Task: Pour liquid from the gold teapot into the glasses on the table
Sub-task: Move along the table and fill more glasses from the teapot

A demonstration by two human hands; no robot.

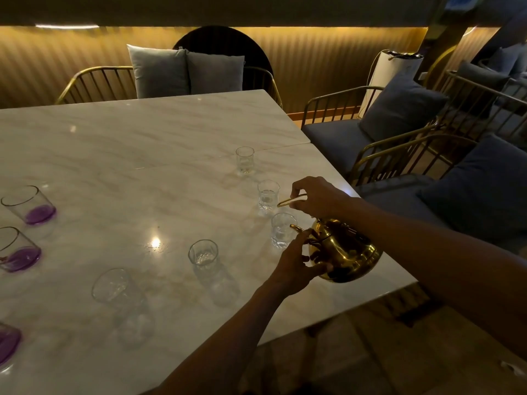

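A gold teapot point(346, 253) is held tilted above the marble table point(119, 155) near its right edge. My right hand point(316, 196) grips the teapot's thin gold handle from above. My left hand point(296, 265) touches the pot's side and base by the spout point(296, 228). The spout points at a small clear glass point(282, 230). More small clear glasses stand in a curved row: one point(268, 196) just beyond, one point(244, 159) farther back, one point(203, 252) to the left and another point(112, 286) nearer me.
Glasses with purple liquid at the bottom point(30, 205) point(17, 249) point(7, 342) stand along the left edge. Gold-framed chairs with blue-grey cushions point(399, 109) flank the table's right side. A bench with two grey pillows point(185, 71) is behind it.
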